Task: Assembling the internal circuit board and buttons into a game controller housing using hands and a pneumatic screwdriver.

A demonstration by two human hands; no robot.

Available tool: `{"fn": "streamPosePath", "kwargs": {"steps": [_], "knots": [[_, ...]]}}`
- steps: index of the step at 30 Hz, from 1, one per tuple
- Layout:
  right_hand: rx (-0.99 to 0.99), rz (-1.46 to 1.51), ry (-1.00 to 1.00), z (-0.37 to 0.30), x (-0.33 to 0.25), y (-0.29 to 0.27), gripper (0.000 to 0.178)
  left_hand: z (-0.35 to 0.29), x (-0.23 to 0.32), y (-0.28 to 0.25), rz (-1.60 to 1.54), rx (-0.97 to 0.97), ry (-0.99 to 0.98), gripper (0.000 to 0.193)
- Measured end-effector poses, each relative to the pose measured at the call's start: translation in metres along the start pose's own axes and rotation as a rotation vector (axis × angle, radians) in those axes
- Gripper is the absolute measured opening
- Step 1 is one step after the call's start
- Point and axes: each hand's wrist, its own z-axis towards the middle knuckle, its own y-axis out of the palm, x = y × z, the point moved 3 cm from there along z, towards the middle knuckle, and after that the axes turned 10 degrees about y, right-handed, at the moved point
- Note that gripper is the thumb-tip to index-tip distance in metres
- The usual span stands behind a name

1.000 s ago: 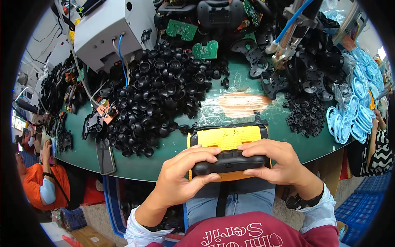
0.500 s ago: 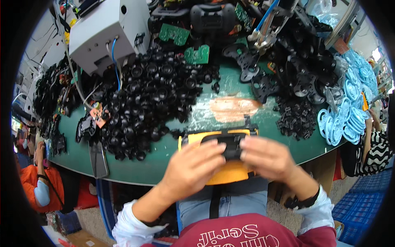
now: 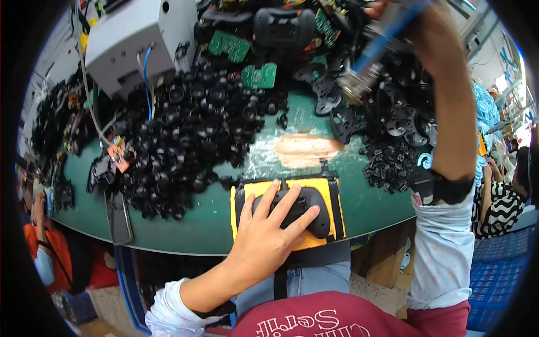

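Note:
A black game controller lies on a yellow pad with black straps, at the table's front edge above my lap. My left hand rests on the controller with its fingers spread, covering its left and middle parts. My right hand is raised at the top of the picture, by a hanging metal tool with a blue hose. Motion blurs both hand and tool, and the hand is partly cut off, so its grip does not show.
Left of the pad spreads a heap of round black caps, near a phone and a grey metal box. Green circuit boards lie behind. Right are controller shells and small black parts. People sit on both sides.
My right hand has left the controller and risen to the far right, by the tool, which now hangs lower. My left hand has spread flat over the controller. The view has shifted slightly.

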Motion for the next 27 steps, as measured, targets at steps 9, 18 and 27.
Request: {"fn": "streamPosePath", "kwargs": {"steps": [9,18,27], "knots": [[-0.948,0.469,-0.251,-0.089,-0.021,-0.002,0.007,-0.008,-0.004,0.013,0.041,0.080,0.039,0.060],[-0.822,0.195,0.130,-0.127,-0.049,0.037,0.015,-0.009,-0.004,0.016,0.054,0.084,0.028,0.057],[-0.772,0.223,0.247,-0.148,-0.054,0.039,0.021,-0.008,-0.005,0.013,-0.042,0.085,-0.020,0.056]]}}
